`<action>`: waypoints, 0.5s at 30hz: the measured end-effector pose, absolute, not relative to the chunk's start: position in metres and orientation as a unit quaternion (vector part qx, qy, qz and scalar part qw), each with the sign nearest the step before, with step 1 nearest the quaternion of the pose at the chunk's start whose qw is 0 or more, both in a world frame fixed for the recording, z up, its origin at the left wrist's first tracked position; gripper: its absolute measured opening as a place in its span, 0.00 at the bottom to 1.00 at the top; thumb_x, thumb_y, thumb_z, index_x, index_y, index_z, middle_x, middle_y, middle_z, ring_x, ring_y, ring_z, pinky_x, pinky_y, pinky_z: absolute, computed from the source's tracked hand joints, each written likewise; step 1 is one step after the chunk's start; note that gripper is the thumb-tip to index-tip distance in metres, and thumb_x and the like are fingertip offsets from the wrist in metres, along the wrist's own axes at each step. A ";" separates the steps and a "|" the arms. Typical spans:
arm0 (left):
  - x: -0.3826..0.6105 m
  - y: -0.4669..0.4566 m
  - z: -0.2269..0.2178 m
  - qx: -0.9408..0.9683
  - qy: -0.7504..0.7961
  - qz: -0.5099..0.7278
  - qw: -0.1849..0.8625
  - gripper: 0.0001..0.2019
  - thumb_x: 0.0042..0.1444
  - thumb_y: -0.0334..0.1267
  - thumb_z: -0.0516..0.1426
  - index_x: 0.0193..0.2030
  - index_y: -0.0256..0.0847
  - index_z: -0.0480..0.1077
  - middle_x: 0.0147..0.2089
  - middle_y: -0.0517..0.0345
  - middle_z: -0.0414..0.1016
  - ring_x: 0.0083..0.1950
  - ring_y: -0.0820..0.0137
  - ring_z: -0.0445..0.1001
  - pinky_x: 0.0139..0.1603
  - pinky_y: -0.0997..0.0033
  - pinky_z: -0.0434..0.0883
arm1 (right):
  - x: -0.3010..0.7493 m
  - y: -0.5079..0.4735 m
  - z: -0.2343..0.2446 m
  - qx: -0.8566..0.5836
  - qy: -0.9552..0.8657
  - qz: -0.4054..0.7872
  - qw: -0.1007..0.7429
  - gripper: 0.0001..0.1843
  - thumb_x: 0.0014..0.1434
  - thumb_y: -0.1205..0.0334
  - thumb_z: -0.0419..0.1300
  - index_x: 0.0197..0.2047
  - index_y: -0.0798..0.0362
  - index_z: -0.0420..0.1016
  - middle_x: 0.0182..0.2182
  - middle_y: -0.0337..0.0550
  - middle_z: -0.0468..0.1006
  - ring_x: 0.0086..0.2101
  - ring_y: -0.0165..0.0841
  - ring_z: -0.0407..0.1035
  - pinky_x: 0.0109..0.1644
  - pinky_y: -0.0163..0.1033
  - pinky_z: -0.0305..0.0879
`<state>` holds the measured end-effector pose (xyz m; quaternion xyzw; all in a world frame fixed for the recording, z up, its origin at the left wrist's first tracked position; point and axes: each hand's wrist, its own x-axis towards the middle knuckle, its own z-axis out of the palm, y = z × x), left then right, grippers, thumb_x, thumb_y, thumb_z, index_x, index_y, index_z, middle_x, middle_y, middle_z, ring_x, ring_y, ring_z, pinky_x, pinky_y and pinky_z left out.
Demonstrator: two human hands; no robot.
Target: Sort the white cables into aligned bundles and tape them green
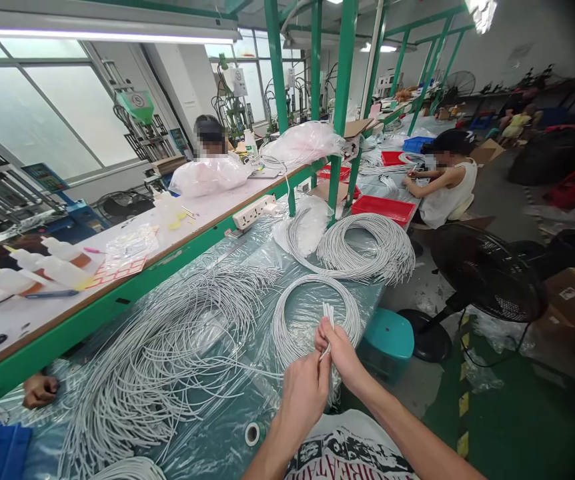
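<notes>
Just above the table's near right edge, a small bundle of white cable ends (328,311) sticks up out of my right hand (343,353), whose fingers are closed round it. My left hand (303,385) is closed too, its fingertips pinching the same bundle lower down, against the right hand. A coiled ring of white cable (283,320) lies directly behind both hands. To the left spreads a large loose heap of white cables (167,360). A thicker coil of cables (367,243) lies farther back. My fingers partly hide the held cables.
A roll (252,435) stands near my left forearm. A power strip (255,212) runs along the green-edged shelf (177,250), which carries squeeze bottles (62,252). Red tray (383,209), teal stool (390,332) and black fan (487,273) are rightward. Another person's hand (41,390) rests at left.
</notes>
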<state>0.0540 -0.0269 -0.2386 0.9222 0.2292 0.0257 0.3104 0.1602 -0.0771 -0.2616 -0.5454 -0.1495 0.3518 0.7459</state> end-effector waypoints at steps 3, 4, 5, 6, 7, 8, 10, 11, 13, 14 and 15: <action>0.054 -0.022 -0.243 0.921 0.240 0.004 0.307 0.19 0.63 0.51 0.48 0.43 0.38 0.72 0.40 0.45 0.78 0.41 0.57 0.75 0.36 0.67 0.60 | 0.165 -0.084 -0.250 -0.506 -0.118 0.358 0.776 0.31 0.54 0.32 0.59 0.22 0.51 0.56 0.18 0.33 0.54 0.23 0.30 0.59 0.31 0.37 0.59; 0.054 -0.020 -0.245 0.917 0.224 0.004 0.329 0.19 0.61 0.51 0.51 0.48 0.39 0.71 0.44 0.45 0.78 0.46 0.55 0.74 0.40 0.67 0.62 | 0.167 -0.086 -0.247 -0.485 -0.110 0.374 0.783 0.30 0.54 0.33 0.60 0.23 0.51 0.56 0.18 0.32 0.54 0.21 0.29 0.58 0.29 0.36 0.59; 0.054 -0.018 -0.247 0.911 0.201 0.007 0.360 0.20 0.58 0.50 0.55 0.52 0.40 0.69 0.48 0.47 0.77 0.50 0.55 0.73 0.43 0.67 0.63 | 0.169 -0.089 -0.244 -0.462 -0.103 0.399 0.785 0.29 0.55 0.35 0.61 0.24 0.51 0.56 0.18 0.30 0.52 0.19 0.27 0.53 0.25 0.35 0.56; 0.055 -0.017 -0.249 0.902 0.175 0.008 0.394 0.21 0.56 0.49 0.57 0.54 0.41 0.68 0.50 0.49 0.76 0.51 0.56 0.71 0.45 0.67 0.63 | 0.171 -0.092 -0.241 -0.441 -0.098 0.425 0.784 0.28 0.55 0.36 0.62 0.25 0.51 0.56 0.18 0.29 0.50 0.16 0.25 0.47 0.21 0.33 0.51; 0.057 -0.017 -0.251 0.893 0.150 0.003 0.425 0.21 0.55 0.48 0.58 0.53 0.42 0.69 0.49 0.51 0.76 0.50 0.58 0.71 0.45 0.68 0.63 | 0.175 -0.094 -0.237 -0.423 -0.094 0.447 0.782 0.28 0.55 0.37 0.62 0.26 0.51 0.56 0.17 0.27 0.48 0.16 0.23 0.40 0.19 0.32 0.45; 0.060 -0.018 -0.253 0.883 0.130 -0.005 0.452 0.19 0.54 0.47 0.59 0.50 0.42 0.70 0.46 0.54 0.76 0.45 0.61 0.72 0.43 0.69 0.63 | 0.179 -0.097 -0.231 -0.413 -0.093 0.459 0.781 0.27 0.55 0.39 0.63 0.26 0.50 0.56 0.17 0.26 0.45 0.16 0.22 0.36 0.17 0.31 0.40; 0.068 -0.022 -0.257 0.866 0.104 -0.017 0.489 0.14 0.55 0.46 0.57 0.42 0.39 0.72 0.35 0.58 0.75 0.35 0.67 0.69 0.36 0.71 0.61 | 0.191 -0.103 -0.214 -0.400 -0.089 0.455 0.790 0.26 0.54 0.43 0.65 0.26 0.50 0.55 0.16 0.25 0.43 0.16 0.22 0.31 0.17 0.31 0.33; 0.073 -0.026 -0.259 0.859 0.098 -0.013 0.502 0.12 0.56 0.45 0.56 0.38 0.38 0.72 0.31 0.60 0.72 0.31 0.70 0.66 0.34 0.72 0.60 | 0.200 -0.107 -0.202 -0.396 -0.087 0.443 0.800 0.26 0.55 0.45 0.66 0.25 0.51 0.55 0.16 0.25 0.42 0.16 0.22 0.30 0.17 0.32 0.32; 0.085 -0.034 -0.260 0.847 0.093 0.005 0.524 0.13 0.58 0.45 0.53 0.30 0.37 0.70 0.25 0.64 0.64 0.28 0.73 0.60 0.30 0.73 0.56 | 0.220 -0.121 -0.168 -0.393 -0.077 0.413 0.818 0.24 0.57 0.49 0.65 0.24 0.51 0.55 0.16 0.25 0.42 0.16 0.22 0.30 0.17 0.33 0.31; 0.090 -0.038 -0.260 0.841 0.093 0.014 0.532 0.14 0.58 0.45 0.53 0.28 0.37 0.68 0.23 0.64 0.61 0.27 0.74 0.58 0.29 0.74 0.54 | 0.231 -0.130 -0.147 -0.403 -0.076 0.393 0.823 0.23 0.60 0.51 0.62 0.24 0.51 0.54 0.16 0.26 0.42 0.16 0.23 0.30 0.17 0.33 0.31; 0.096 -0.042 -0.259 0.838 0.093 0.018 0.538 0.15 0.58 0.46 0.53 0.26 0.37 0.67 0.23 0.65 0.59 0.26 0.75 0.57 0.28 0.74 0.53 | 0.243 -0.140 -0.126 -0.420 -0.078 0.373 0.823 0.23 0.64 0.53 0.58 0.23 0.51 0.53 0.16 0.26 0.42 0.16 0.23 0.31 0.17 0.33 0.31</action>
